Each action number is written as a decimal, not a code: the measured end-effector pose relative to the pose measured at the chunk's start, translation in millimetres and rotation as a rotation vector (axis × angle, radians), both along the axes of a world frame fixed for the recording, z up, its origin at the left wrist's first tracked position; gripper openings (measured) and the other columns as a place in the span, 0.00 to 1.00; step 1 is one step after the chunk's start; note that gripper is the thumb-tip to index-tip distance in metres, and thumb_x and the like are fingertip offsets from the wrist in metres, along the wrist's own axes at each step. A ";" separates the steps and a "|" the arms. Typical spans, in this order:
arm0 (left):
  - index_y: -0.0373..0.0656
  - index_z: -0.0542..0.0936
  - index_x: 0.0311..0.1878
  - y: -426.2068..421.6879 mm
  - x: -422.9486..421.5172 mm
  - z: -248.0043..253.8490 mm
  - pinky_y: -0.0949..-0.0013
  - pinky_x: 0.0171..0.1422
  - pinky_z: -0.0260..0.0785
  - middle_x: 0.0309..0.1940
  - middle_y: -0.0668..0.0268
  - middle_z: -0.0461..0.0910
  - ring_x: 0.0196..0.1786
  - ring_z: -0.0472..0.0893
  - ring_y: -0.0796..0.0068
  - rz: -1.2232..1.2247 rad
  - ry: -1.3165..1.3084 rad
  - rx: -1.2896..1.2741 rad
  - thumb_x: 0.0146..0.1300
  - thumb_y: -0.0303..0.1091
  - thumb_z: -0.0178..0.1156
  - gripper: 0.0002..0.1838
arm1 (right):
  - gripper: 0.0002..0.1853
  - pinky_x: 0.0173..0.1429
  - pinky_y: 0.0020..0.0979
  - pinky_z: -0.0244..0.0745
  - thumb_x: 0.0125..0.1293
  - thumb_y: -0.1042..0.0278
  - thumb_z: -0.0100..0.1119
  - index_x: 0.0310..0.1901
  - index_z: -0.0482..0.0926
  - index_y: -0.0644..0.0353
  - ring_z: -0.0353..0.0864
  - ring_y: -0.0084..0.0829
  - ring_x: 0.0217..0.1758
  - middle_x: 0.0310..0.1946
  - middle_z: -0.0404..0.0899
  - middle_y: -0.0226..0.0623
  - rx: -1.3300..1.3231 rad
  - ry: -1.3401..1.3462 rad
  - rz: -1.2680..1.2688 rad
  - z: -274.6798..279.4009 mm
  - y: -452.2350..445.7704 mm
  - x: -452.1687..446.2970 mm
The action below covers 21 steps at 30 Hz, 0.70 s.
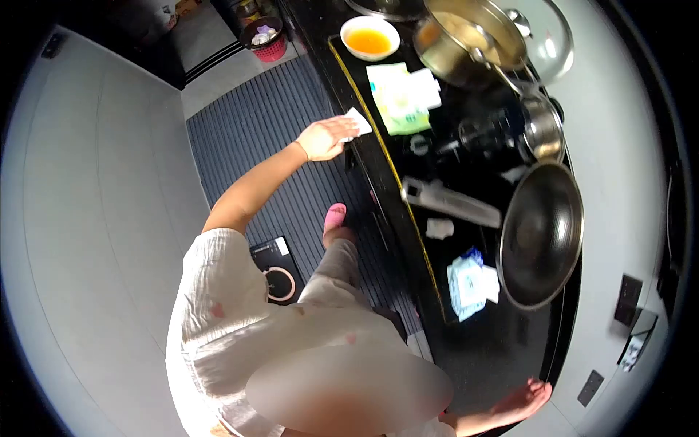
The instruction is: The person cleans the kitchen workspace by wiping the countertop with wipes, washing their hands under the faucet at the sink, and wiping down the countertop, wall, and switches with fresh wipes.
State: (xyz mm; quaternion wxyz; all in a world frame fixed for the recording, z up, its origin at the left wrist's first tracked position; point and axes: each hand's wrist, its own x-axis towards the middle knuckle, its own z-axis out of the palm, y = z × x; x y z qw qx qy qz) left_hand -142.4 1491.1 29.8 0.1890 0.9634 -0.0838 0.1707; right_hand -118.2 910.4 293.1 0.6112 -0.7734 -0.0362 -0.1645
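Pink basket (269, 48): on floor, at 11 o'clock from left hand (324, 140), with 12 taken at top of head view.
Left hand: palm down at front edge of counter (502, 349), fingers over white cloth (360, 125) and closed on it; well apart from right hand (535, 394).
Pink slipper (335, 217): below on floor, at 6 o'clock from left hand.
White cloth: under left fingertips at counter edge, at 2 o'clock from left wrist; at 11 o'clock from right hand, well apart; left hand clearly nearer; long axis partly covered by fingers, cannot tell.
Bowl (370, 38): orange liquid inside; between 12 and 1 o'clock from cloth.
Green packet (399, 102): flat, near cloth, at 2 o'clock.
White scrap (439, 229): on stove side of counter edge, at 5 o'clock from cloth.
Pot (437, 54): beyond green packet, between 1 and 2 o'clock from it.
Blue-and-white pack (468, 285): at 5 o'clock from cloth, beyond scrap.
Right hand: near far side of counter, fingers loosely curled; grip or contact, cannot tell.
Dark pan (542, 237): at 12 o'clock from right hand, apart; handle toward 10.
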 end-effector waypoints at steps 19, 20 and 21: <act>0.61 0.47 0.65 266.9 122.5 17.9 0.61 0.71 0.31 0.67 0.67 0.41 0.69 0.41 0.68 0.126 0.501 0.370 0.60 0.34 0.40 0.29 | 0.05 0.33 0.27 0.67 0.58 0.72 0.49 0.32 0.73 0.63 0.70 0.27 0.28 0.22 0.71 0.35 -0.109 -0.116 -0.192 26.9 260.0 73.1; 0.63 0.47 0.65 263.3 127.9 18.3 0.61 0.71 0.30 0.67 0.67 0.41 0.69 0.40 0.67 0.100 0.531 0.312 0.61 0.33 0.40 0.29 | 0.05 0.33 0.27 0.67 0.58 0.72 0.49 0.32 0.73 0.63 0.70 0.27 0.28 0.23 0.71 0.35 -0.122 -0.108 -0.196 25.2 264.9 75.6; 0.64 0.47 0.65 264.8 132.6 17.6 0.61 0.71 0.29 0.67 0.69 0.39 0.69 0.37 0.70 0.089 0.523 0.386 0.62 0.37 0.39 0.28 | 0.05 0.33 0.27 0.67 0.58 0.72 0.49 0.32 0.73 0.63 0.70 0.27 0.28 0.23 0.71 0.35 -0.131 -0.101 -0.200 24.0 268.5 77.2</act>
